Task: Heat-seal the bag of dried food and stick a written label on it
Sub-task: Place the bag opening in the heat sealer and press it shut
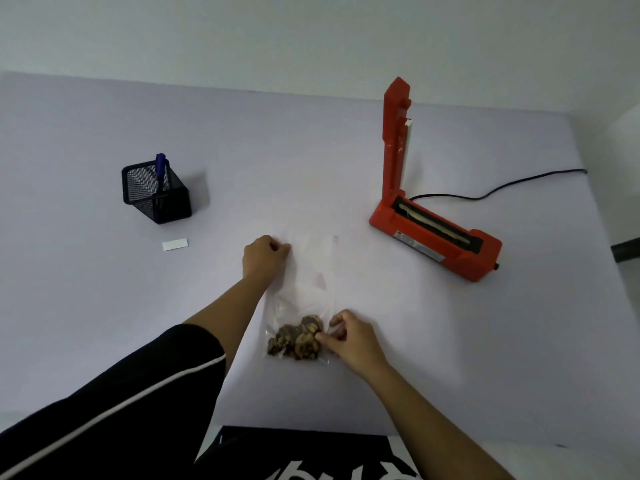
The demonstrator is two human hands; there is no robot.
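**Taking hold of the bag before sealing**

While the left hand [265, 252] pinches the far left corner of the clear bag [304, 289] at its open mouth, fingers pressed together on the film, the right hand [346, 336] pinches the bag's right edge low down, just beside the dried food [296, 337]. The bag lies flat on the pale table [104, 306], directly in front of the person, its contents gathered at the near, closed end and its upper part empty and almost invisible against the surface. To the right and well apart stands the red heat sealer [433, 233], its arm raised upright, the sealing strip exposed and its cable running off to the right. To the left lie a blank white label [175, 244] and, beyond it, a mesh holder [156, 192] carrying a blue pen [160, 168].

Judged from this layout, the sealing step is only beginning: nothing has been sealed or written. The next move calls for carrying the bag to the sealer and laying its flattened mouth squarely across the strip, food kept clear, before lowering the arm.
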